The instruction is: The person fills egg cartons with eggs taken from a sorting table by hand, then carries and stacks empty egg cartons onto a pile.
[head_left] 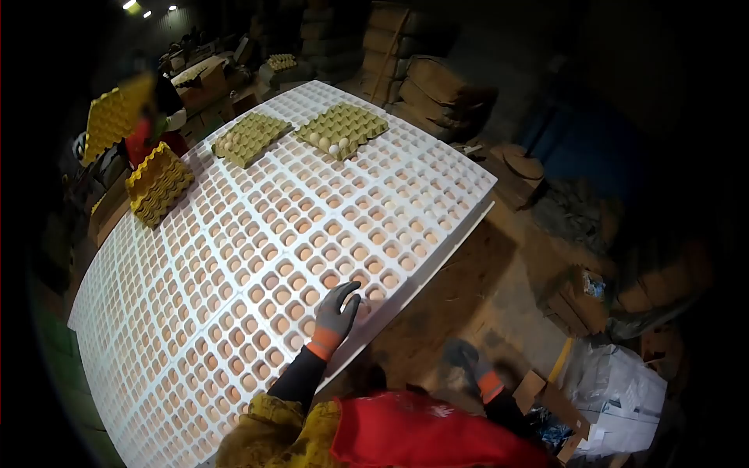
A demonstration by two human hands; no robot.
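Observation:
My left hand (337, 308), in a grey glove with an orange cuff, rests over the near right edge of a large white tray (367, 331) full of square cells. Its fingers are bent but apart, with no egg visible in them. Brown and pale eggs (282, 324) sit in the cells around it. My right hand (470, 363), in the same kind of glove, hangs low beyond the tray's edge, over the floor. Blur and shadow hide its fingers. Two greenish egg cartons, the right carton (343, 129) and the left carton (250, 140), lie on the tray's far part with a few eggs in each.
A stack of yellow egg cartons (158, 185) stands at the far left edge, beside another person in red (144, 140). Stacked sacks (441, 90) are behind the tray. To my right are a cardboard box (577, 300) and a white plastic bag (624, 398).

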